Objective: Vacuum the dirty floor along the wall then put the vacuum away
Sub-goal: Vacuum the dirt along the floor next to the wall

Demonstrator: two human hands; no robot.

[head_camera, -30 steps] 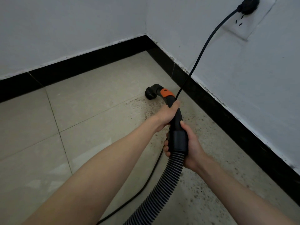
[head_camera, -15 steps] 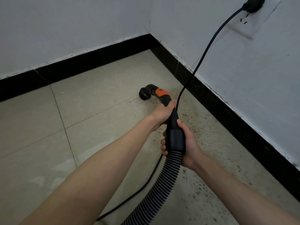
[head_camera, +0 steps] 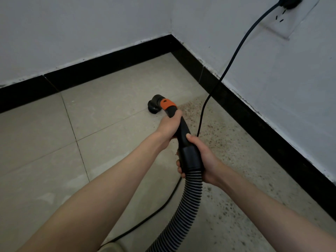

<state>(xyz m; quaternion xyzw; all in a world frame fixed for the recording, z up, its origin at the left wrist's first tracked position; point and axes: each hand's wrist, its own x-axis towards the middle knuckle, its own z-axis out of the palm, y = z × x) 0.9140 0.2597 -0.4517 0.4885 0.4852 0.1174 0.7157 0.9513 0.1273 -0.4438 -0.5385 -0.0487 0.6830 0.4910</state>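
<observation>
Black cord hung just beside both hands, left hand and right hand wrapped tight round the vacuum wand, nozzle down on tile beside the dirt; likely snagged on a sideways sweep toward the wall.
</observation>
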